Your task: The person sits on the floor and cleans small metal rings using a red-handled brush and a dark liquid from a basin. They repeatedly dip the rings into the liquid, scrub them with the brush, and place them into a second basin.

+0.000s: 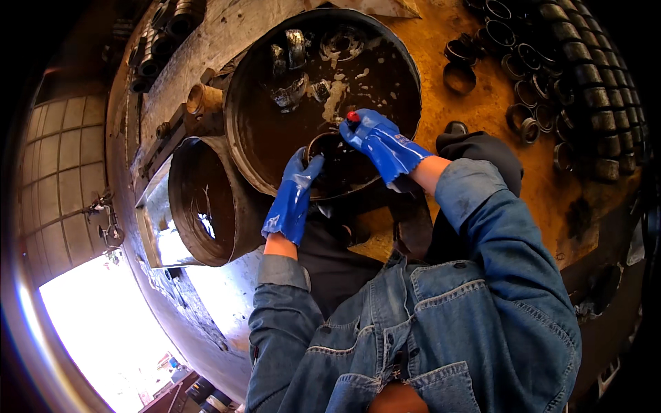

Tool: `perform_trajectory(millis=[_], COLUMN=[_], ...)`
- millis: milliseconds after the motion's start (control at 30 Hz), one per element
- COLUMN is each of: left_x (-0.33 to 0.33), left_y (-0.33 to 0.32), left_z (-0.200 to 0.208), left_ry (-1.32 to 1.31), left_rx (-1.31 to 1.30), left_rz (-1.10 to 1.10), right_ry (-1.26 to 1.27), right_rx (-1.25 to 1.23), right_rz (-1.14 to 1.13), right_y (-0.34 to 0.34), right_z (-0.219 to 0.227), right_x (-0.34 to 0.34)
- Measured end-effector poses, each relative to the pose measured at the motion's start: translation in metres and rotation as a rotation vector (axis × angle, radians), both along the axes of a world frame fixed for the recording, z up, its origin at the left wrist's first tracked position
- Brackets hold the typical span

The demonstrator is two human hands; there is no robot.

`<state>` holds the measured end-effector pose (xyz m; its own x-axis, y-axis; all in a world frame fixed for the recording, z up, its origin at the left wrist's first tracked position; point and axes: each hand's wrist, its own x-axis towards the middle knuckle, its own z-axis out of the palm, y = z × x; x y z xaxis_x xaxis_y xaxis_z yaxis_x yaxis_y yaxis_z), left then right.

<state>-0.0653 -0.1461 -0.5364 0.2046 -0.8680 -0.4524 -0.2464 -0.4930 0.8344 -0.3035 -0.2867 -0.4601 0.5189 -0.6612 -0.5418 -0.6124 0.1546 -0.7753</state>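
Both hands wear blue rubber gloves and are over a large round metal tub [241, 148] of dark liquid. My left hand [296, 189] grips the left edge of a dark metal ring [315, 141], held low at the tub's near side. My right hand [379, 138] is closed around a small tool with a red end [353, 117], above the ring's right side. The tool's working end is hidden. Farther back in the tub, wet metal rings [296, 48] and a round metal part [342, 43] stick out of the liquid, with patches of foam floating nearby.
An open metal drum [231, 199] lies left of the tub, near a rusty cylinder [204, 99]. At right, loose metal rings [460, 77] lie on the orange-brown floor [441, 41] beside a stack of dark cylindrical parts [599, 89]. More cylinders [155, 48] stand at far left.
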Motion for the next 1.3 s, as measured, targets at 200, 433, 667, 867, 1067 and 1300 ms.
perform_trajectory(millis=[200,433,667,867,1067,1300], left_x=[0.032,-0.025,-0.049,-0.056,-0.047,-0.057], left_y=[0.010,-0.010,-0.007,-0.016,-0.009,-0.022], left_z=[-0.036,0.020,0.042,0.042,0.041,0.042], left_ry=[-0.375,-0.248,-0.525,-0.377,-0.282,-0.377], left_rx=[-0.094,-0.104,-0.117,-0.209,-0.178,-0.144], left_rz=[-0.032,0.000,0.132,0.172,0.224,0.126], right_ry=[-0.061,0.197,-0.194,-0.498,-0.163,0.155], right_rx=[-0.787,-0.361,0.231,0.950,0.143,-0.736], right_rz=[0.781,0.486,0.267,-0.493,0.274,0.755], right_y=[0.010,0.010,0.016,0.017,0.020,0.021], right_z=[-0.017,-0.030,-0.014,-0.068,-0.035,-0.046], right_x=[0.029,0.022,0.005,0.029,0.010,0.013])
